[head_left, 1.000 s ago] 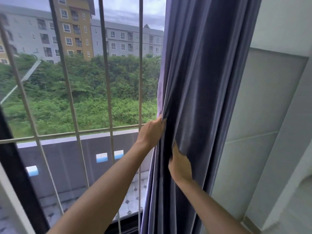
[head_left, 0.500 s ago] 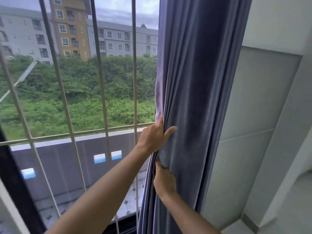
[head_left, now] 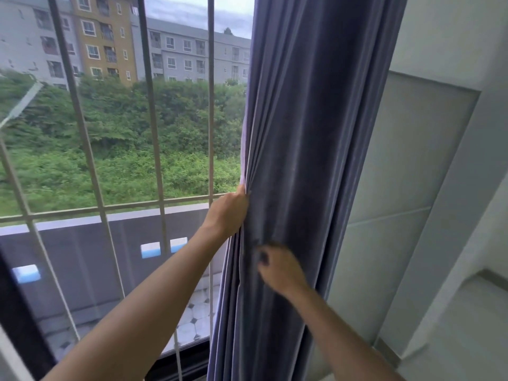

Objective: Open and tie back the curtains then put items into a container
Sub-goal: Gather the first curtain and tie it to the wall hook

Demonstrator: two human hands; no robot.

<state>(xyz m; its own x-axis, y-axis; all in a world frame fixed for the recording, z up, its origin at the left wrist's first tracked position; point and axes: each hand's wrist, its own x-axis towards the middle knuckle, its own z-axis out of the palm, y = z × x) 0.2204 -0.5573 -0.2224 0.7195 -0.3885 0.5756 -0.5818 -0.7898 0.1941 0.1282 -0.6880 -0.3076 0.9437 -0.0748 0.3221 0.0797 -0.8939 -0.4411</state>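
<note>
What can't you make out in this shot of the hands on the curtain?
1. Left hand fingers: head view, tucked behind the curtain edge.
2. Right hand: head view, motion blur smears its fingers, so its grip is unclear.
3. Curtain top and hem: cut off by the frame edges.
4. Any tie-back or container: none shows in this view.

We see a barred window [head_left: 123, 160] facing greenery [head_left: 123, 160] and apartment blocks [head_left: 178, 53]; a pale panelled wall [head_left: 412, 174] at right.
</note>
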